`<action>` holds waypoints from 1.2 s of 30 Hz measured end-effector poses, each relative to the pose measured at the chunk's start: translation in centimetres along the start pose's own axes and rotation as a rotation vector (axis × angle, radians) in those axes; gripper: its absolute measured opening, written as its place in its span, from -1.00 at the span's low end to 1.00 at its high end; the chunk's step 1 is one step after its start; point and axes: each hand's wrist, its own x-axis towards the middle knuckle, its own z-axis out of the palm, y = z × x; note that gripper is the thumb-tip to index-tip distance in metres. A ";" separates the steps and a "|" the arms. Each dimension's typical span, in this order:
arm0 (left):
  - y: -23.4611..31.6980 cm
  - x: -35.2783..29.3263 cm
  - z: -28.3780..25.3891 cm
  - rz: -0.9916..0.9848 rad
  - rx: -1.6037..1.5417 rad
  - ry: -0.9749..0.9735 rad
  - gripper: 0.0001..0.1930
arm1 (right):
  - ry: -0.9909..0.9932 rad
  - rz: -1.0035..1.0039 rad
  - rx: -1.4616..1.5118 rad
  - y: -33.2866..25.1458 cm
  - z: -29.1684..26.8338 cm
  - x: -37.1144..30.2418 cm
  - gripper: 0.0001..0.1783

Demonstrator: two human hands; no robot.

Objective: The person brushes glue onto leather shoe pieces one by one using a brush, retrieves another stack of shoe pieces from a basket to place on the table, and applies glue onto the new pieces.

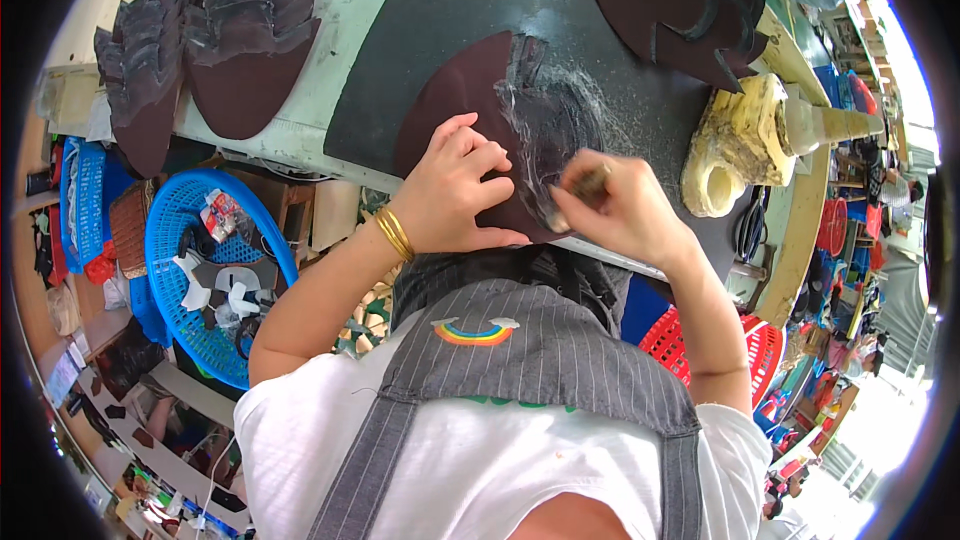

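Note:
A dark maroon leather piece (455, 90) lies on a black work mat (390, 70) in front of me. Its right part carries a greyish, wet-looking smear that spreads onto the mat. My left hand (460, 185), with gold bangles at the wrist, rests on the piece's near left side, fingers apart and holding nothing. Closed around a short brownish brush (592, 183), my right hand (625, 205) is at the smeared near edge of the leather. The brush's tip is mostly hidden by the fingers.
Overlapping coated pieces (250, 50) lie at the far left, and more maroon pieces (665, 0) at the far right. A yellow, glue-crusted container (740, 140) stands right of the mat. Below the table are a blue basket (165, 230) and a red basket (765, 350).

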 end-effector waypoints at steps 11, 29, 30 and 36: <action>0.7 0.3 -0.7 -0.072 -0.026 -0.001 -0.51 | 0.474 -0.321 0.211 0.7 -2.6 10.3 -0.90; 0.5 0.4 -0.9 -0.099 -0.037 0.021 -0.52 | 0.479 -0.084 0.367 -1.3 -7.8 6.7 -0.87; 0.5 0.2 -0.6 -0.105 -0.033 0.018 -0.52 | 0.448 -0.051 0.369 -1.7 -7.1 6.4 -0.86; 0.9 0.5 -0.3 -0.071 -0.016 0.014 -0.52 | 0.306 -0.092 0.178 -0.5 -2.6 7.7 -0.76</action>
